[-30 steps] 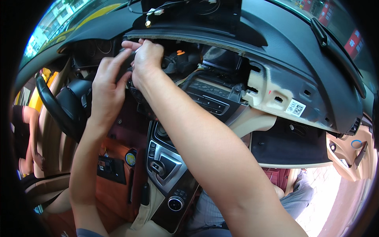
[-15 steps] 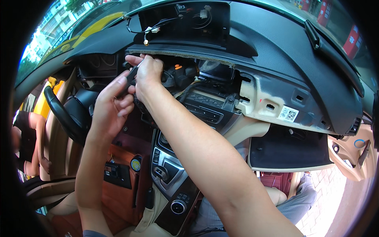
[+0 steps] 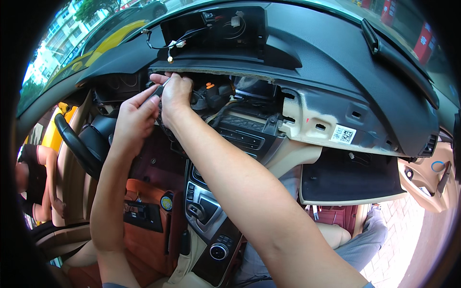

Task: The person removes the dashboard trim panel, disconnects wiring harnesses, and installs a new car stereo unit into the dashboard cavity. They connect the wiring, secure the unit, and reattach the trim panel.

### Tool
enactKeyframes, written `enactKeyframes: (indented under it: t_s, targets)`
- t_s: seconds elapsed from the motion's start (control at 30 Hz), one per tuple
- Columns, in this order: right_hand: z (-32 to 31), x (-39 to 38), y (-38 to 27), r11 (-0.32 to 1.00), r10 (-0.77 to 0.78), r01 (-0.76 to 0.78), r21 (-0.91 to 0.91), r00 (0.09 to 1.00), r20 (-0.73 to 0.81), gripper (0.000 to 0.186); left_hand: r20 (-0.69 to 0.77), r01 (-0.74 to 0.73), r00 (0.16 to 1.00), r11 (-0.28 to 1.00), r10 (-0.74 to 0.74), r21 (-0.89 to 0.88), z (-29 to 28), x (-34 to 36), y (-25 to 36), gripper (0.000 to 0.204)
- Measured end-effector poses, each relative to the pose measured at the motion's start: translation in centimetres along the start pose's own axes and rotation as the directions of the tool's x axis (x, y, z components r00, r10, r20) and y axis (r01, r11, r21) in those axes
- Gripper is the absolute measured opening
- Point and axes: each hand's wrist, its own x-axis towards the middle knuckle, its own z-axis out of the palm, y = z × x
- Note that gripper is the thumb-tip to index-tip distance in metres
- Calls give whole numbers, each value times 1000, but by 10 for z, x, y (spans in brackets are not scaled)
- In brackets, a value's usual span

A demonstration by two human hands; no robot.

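Both my hands meet at the open dashboard (image 3: 225,103), left of its centre, close to the steering wheel (image 3: 79,146). My left hand (image 3: 137,117) is closed, with thumb and fingers pinching a slim black object (image 3: 159,90); its kind does not show. Right beside it, my right hand (image 3: 175,98) is curled at the edge of the opening, its back toward me. What its fingertips grip is hidden. Inside the opening, an orange-topped black part (image 3: 210,87) sits to the right of my hands.
A wide display housing (image 3: 213,36) with loose cables (image 3: 180,42) stands above the opening. The glovebox (image 3: 350,180) hangs down at right. Below lie the gear selector (image 3: 196,211) and a black panel (image 3: 144,214) on the brown seat. Another person's arm (image 3: 50,180) shows at far left.
My left hand has moved up and turned its back more toward me, covering more of the black object. My right hand stays near the same spot; the whole view has shifted slightly.
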Motion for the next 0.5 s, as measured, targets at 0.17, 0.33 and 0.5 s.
enactKeyframes:
  t_s: [0.17, 0.33, 0.5]
  targets:
    - [-7, -23, 4, 938, -43, 91, -336, 988, 149, 45, 164, -323, 914, 424, 370, 846, -6, -1, -7, 51]
    - [-88, -171, -29, 835, 92, 265, -483, 797, 597, 57, 196, 599, 766, 568, -612, -564, -12, 15, -7, 26]
    - [-244, -282, -140, 315, 230, 491, -812, 791, 567, 30, 240, 595, 794, 794, -558, -124, -16, 25, -16, 39]
